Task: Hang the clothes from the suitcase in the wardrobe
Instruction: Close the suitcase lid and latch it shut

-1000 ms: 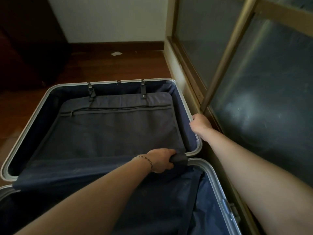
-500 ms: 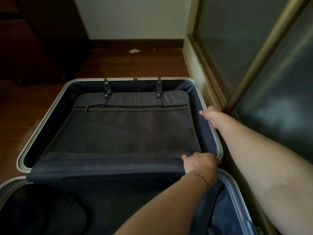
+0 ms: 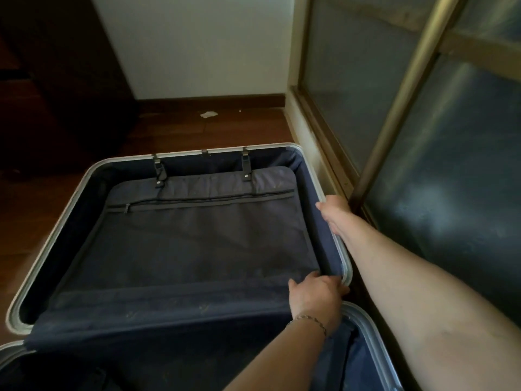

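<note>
A large silver-rimmed suitcase (image 3: pixel 50 244) lies open on the floor, lined in navy fabric. Its far half is covered by a flat grey divider panel (image 3: pixel 203 235) with a zip across the top and two buckled straps. My left hand (image 3: pixel 315 297), with a bracelet on the wrist, curls its fingers over the panel's near right corner by the hinge. On the right rim of the far half, my right hand (image 3: pixel 332 215) grips the edge with the thumb inside. The near half (image 3: pixel 141 368) is dark; no clothes can be made out there.
Frosted sliding panels in a brass frame (image 3: pixel 400 114) stand close along the suitcase's right side. Dark wooden furniture (image 3: pixel 56 80) fills the left. Beyond the case are wooden floor (image 3: pixel 225 128), a white scrap (image 3: pixel 208 114) and a pale wall.
My left hand has slid right along the panel's near edge to its corner. My right hand has shifted a little farther along the right rim. The view has turned left.
</note>
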Tool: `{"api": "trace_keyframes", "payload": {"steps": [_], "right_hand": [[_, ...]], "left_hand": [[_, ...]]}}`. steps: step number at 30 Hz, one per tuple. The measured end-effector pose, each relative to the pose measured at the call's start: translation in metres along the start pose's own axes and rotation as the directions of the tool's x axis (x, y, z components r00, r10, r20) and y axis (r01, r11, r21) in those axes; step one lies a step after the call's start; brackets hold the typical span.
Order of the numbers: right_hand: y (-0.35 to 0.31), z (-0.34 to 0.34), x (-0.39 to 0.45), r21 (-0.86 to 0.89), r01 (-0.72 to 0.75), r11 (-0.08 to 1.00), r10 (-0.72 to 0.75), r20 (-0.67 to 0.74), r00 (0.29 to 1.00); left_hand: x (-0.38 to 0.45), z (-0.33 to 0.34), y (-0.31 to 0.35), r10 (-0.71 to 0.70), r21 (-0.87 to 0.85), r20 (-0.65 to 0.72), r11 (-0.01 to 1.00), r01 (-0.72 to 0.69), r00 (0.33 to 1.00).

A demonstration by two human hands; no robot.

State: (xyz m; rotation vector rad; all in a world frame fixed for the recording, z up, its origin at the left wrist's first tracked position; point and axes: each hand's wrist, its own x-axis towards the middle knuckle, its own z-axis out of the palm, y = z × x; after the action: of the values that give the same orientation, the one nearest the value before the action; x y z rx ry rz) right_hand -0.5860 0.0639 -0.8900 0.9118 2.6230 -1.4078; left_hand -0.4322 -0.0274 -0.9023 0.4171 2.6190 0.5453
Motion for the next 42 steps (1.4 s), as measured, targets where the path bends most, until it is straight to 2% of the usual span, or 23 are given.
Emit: {"api": "trace_keyframes", "payload": {"steps": [11,15,18,23,32,34,36,39,42], "right_hand": [[-0.022,-0.037,-0.033,0.2,0.099,0.975,-0.09,-0.053,0.995],[-0.033,-0.052,-0.047,0.204,0.159,0.966,-0.145,-0.079,0.986],[-0.039,-0.067,-0.058,0.167,0.2,0.966,-0.185,-0.099,0.978],[-0.038,-0.082,-0.075,0.173,0.186,0.967,-0.17,-0.103,0.98],[-0.033,-0.093,-0.093,0.255,0.166,0.953,-0.138,-0.125,0.983],[-0.033,-0.094,-0.097,0.267,0.164,0.95,-0.135,-0.126,0.983],[-0.033,-0.094,-0.098,0.284,0.156,0.946,-0.123,-0.129,0.984],[-0.03,-0.094,-0.102,0.294,0.15,0.944,-0.113,-0.138,0.984],[-0.028,-0.092,-0.103,0.239,0.154,0.959,-0.117,-0.164,0.98]], "left_hand": [[-0.005,0.005,-0.002,0.056,0.034,-0.1,0.998,-0.053,0.993],[-0.001,0.004,-0.003,0.039,-0.012,-0.121,0.999,-0.041,0.992],[-0.004,-0.004,0.0,0.04,-0.014,-0.067,0.999,-0.041,0.997],[-0.007,-0.023,0.011,0.03,0.009,0.089,0.999,-0.031,0.996],[-0.012,-0.024,0.02,0.044,0.085,0.104,0.995,-0.053,0.994],[-0.007,-0.029,0.019,0.039,0.033,0.125,0.999,-0.043,0.991],[-0.001,-0.039,0.018,0.031,-0.146,0.118,0.989,-0.013,0.993],[0.002,-0.061,0.02,0.036,-0.422,0.036,0.906,-0.017,0.999],[0.007,-0.093,0.02,0.014,-0.457,-0.086,0.888,-0.052,0.996]]}}
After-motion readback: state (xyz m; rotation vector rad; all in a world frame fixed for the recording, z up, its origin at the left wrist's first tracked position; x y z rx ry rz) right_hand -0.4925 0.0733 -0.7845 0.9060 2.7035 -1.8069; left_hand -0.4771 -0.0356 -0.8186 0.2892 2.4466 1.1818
